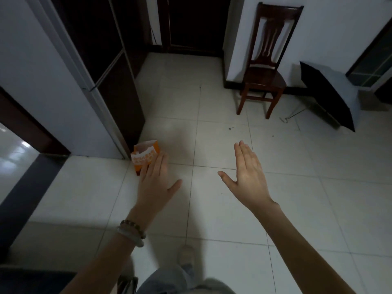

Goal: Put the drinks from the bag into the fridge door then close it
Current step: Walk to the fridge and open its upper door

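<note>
Orange bag [146, 154] sits on the floor right at the fridge's [63, 102] bottom corner. My left hand [154, 183] is by that corner too, my right hand [248, 177] farther out from the fridge, both spread flat, holding nothing.

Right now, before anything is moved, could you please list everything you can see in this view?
fridge: one, pale side and dark front, far left, doors shut
bag: one, orange and white, on the floor at the fridge's near corner
chair: one, dark brown wood, against the far wall
umbrella: one, black, open, on the floor right of the chair
floor: pale tiles, throughout
bracelets: two, one brown beaded, one pale, on the left wrist
shoe: one, pale, bottom centre
left hand: open, fingers straight, overlapping the bag in view
right hand: open, empty, over the floor
</note>
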Demonstrator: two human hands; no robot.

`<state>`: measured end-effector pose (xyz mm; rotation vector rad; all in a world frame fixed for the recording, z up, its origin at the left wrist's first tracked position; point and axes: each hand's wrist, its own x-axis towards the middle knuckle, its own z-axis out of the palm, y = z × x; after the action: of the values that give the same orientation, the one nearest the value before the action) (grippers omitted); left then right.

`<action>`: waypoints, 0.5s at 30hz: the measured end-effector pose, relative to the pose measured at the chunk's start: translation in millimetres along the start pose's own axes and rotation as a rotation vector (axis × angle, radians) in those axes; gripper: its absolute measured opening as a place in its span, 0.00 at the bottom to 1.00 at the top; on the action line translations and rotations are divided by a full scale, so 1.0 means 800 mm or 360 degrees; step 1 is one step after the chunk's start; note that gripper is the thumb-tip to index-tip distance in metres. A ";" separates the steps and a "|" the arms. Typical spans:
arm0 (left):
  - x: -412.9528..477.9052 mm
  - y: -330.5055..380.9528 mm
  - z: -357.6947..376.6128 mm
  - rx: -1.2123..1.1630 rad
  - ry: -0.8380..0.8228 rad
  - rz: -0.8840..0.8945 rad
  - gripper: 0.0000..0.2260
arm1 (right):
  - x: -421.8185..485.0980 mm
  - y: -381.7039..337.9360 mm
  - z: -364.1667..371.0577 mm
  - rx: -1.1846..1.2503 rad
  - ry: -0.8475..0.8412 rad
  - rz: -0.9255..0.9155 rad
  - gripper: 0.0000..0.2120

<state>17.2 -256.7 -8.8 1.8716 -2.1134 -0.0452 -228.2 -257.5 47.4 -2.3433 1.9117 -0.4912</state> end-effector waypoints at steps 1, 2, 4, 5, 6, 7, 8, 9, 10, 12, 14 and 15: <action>0.018 -0.001 0.002 0.0013 -0.0005 0.0009 0.35 | 0.018 0.002 0.002 0.0004 0.0022 -0.0013 0.37; 0.035 -0.002 0.004 0.0016 -0.0017 0.0005 0.35 | 0.035 0.004 0.004 0.0005 0.0019 -0.0015 0.38; 0.067 -0.005 0.009 0.0006 -0.0039 -0.0024 0.35 | 0.068 0.009 0.010 0.0000 -0.0003 -0.0027 0.39; 0.082 -0.006 0.012 0.0012 -0.0046 -0.0041 0.35 | 0.085 0.013 0.014 0.0006 -0.0010 -0.0028 0.39; 0.096 -0.008 0.015 0.0031 -0.0047 -0.0053 0.35 | 0.102 0.017 0.018 0.0017 -0.0009 -0.0029 0.39; 0.110 -0.010 0.019 0.0049 -0.0046 -0.0061 0.34 | 0.119 0.023 0.023 0.0029 -0.0006 -0.0035 0.39; 0.125 -0.013 0.022 0.0052 -0.0036 -0.0070 0.34 | 0.137 0.030 0.028 0.0045 -0.0012 -0.0049 0.39; 0.139 -0.016 0.026 0.0048 -0.0019 -0.0082 0.34 | 0.156 0.036 0.033 0.0056 -0.0022 -0.0066 0.38; 0.154 -0.019 0.030 0.0053 -0.0003 -0.0093 0.34 | 0.177 0.042 0.038 0.0058 -0.0034 -0.0080 0.38; 0.187 -0.026 0.040 0.0083 0.0001 -0.0129 0.34 | 0.223 0.055 0.049 0.0063 -0.0058 -0.0100 0.39; 0.227 -0.032 0.051 0.0094 0.0017 -0.0201 0.35 | 0.272 0.067 0.060 0.0109 -0.0073 -0.0117 0.40; 0.247 -0.034 0.056 0.0091 0.0025 -0.0247 0.35 | 0.296 0.074 0.065 0.0129 -0.0091 -0.0131 0.40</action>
<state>13.2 -461.0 -15.1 2.0589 -1.9746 -0.0053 -228.2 -506.4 29.2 -2.3653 1.7436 -0.4931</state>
